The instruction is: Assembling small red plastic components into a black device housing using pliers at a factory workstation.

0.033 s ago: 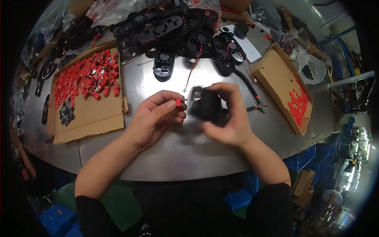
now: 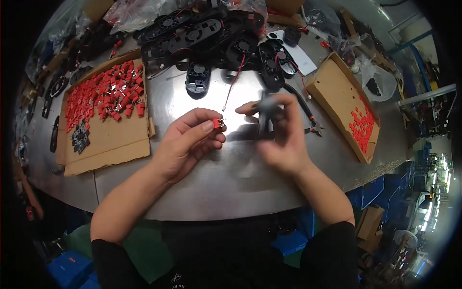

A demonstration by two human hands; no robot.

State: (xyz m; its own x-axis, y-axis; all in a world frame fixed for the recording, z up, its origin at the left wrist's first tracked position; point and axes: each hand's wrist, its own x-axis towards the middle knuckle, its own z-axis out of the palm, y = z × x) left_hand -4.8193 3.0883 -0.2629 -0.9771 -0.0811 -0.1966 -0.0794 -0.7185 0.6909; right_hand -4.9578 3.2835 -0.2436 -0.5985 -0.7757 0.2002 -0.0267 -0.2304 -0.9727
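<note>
A: Which step does this look like?

B: Fitting, I'd judge. The left hand [image 2: 185,144] is curled, thumb and forefinger pinched on a small red plastic terminal with a metal end [image 2: 217,123], held just above the shiny grey metal desk [image 2: 216,188]. The right hand [image 2: 279,137] is closed around a blurred black plastic fan housing [image 2: 265,107], raised off the desk just right of the terminal.

A: Are the two parts touching?

B: No, near but apart. A thin red wire with a bare tip [image 2: 234,82] lies on the desk behind them.

A: And the stock?

B: A flat brown cardboard sheet heaped with red terminals [image 2: 108,91] sits to the left, a brown cardboard tray with more red pieces [image 2: 344,103] to the right, and a pile of black fan housings [image 2: 202,33] at the back.

A: What would the next move call for?

B: Probably steadying the housing and lining the terminal's metal end up squarely
</note>
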